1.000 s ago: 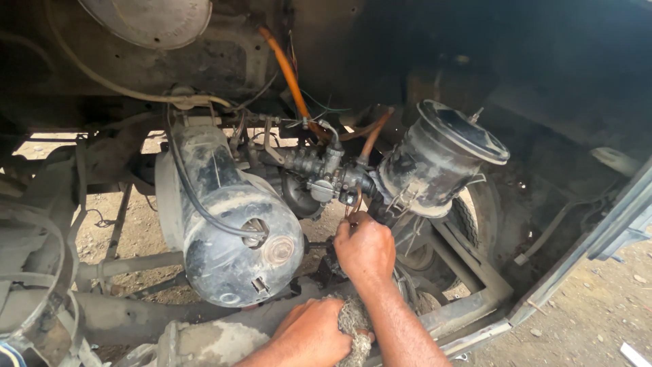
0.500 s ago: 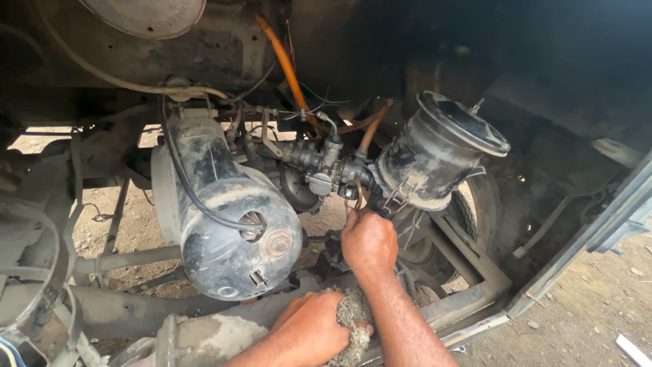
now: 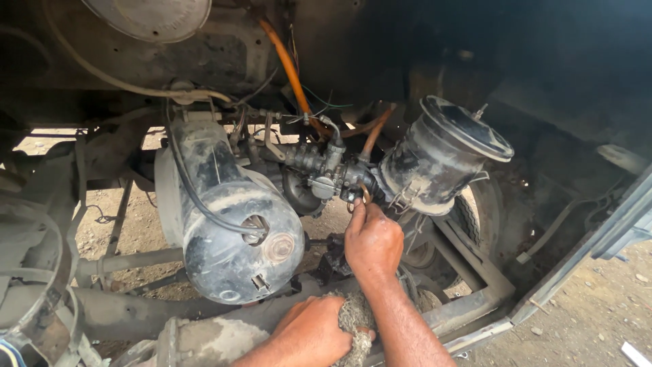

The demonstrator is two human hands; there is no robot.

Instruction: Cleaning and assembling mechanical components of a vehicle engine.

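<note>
Reaching upward, right hand (image 3: 372,243) pinched fingertips on a small copper-coloured metal ring (image 3: 366,195) beneath the grimy grey carburettor (image 3: 331,175), just beside the round black air-filter housing (image 3: 438,158). Left hand (image 3: 314,333), lower down, closed on a frayed grey rag (image 3: 353,323). Dusty black cylindrical tank (image 3: 227,221) sat to the left.

I see the vehicle frame (image 3: 468,309) carrying everything here, its grimy rail running along the lower right edge. On it sit a dark round drum (image 3: 234,234), the small carburettor (image 3: 326,173) and the air-filter can (image 3: 441,156), the two of them joined. Under the frame is bare dirt ground (image 3: 598,312), sandy and pebbled, with a pale scrap (image 3: 635,353) lying at the lower right corner.
</note>
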